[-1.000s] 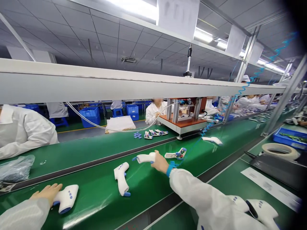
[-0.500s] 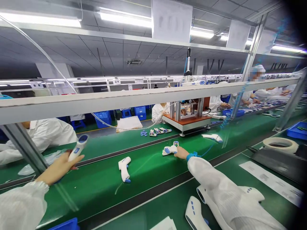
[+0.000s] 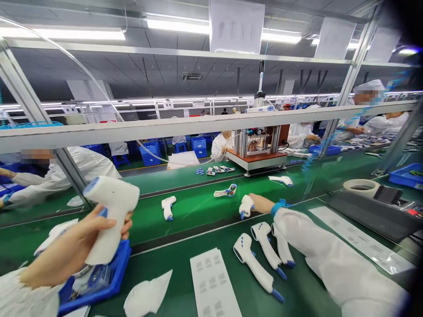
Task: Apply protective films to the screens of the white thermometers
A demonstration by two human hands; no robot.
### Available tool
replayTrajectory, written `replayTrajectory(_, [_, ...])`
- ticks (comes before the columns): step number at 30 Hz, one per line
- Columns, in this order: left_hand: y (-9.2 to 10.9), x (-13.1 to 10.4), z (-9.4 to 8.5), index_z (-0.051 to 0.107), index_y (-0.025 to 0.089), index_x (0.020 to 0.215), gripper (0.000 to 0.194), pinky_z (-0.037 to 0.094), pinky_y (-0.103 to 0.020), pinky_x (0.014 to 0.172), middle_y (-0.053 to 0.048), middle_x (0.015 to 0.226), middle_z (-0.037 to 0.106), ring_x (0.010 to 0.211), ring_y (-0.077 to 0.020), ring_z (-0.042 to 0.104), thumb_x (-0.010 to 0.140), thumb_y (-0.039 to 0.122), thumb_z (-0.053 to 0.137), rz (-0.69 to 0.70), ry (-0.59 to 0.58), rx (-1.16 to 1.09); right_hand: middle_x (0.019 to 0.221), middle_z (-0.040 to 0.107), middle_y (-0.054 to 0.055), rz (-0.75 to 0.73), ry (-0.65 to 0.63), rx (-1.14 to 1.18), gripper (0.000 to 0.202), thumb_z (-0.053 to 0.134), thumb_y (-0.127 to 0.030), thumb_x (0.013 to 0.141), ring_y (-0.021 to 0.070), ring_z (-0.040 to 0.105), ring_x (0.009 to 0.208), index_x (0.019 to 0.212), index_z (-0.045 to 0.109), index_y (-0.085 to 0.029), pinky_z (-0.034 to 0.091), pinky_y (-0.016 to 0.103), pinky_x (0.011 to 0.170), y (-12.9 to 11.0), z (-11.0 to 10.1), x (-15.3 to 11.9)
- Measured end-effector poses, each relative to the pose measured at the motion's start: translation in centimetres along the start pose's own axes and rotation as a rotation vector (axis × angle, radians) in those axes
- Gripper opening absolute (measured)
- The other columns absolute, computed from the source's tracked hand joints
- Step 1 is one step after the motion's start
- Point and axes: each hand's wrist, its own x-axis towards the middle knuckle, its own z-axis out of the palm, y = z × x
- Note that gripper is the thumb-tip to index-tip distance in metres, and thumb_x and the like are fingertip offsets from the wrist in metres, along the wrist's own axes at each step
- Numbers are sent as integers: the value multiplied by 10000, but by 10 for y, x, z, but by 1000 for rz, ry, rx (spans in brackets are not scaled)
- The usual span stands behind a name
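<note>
Fingers of left hand wrap the handle of a raised infrared thermometer, over a blue bin. Right hand grips a second thermometer near the green belt's near edge; its fingertips partly hidden. Three more thermometers lie beside the right sleeve, right of a printed sheet. On belt: opened housing, electronics exposed.

Your view is bright, lit by white ceiling tubes that blow out along their length. Soft glare lies on the green belt. Straight lines bend toward the edges, the right corners fall black, and your left hand looks slightly blurred.
</note>
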Motion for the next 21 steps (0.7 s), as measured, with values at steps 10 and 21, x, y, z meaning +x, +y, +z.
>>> replayTrajectory(10, [-133,-110,52,617,201,1139,686,517,-356,716,-42,806,680,699,-244,626,551,490,817,-456,-379,47,1073,642,103,-374,-140,-114,440,431,42,746,250,571,1011,1096,593,-169,388,335,884,30,18,-164])
replayTrajectory(21, [-132,-133,97,-67,335,1490,1153,470,-295,377,-10,840,613,423,-156,534,660,332,734,-313,-121,100,1100,621,189,-47,-158,-448,474,450,68,695,336,575,1018,1082,586,-169,432,406,742,100,46,-209])
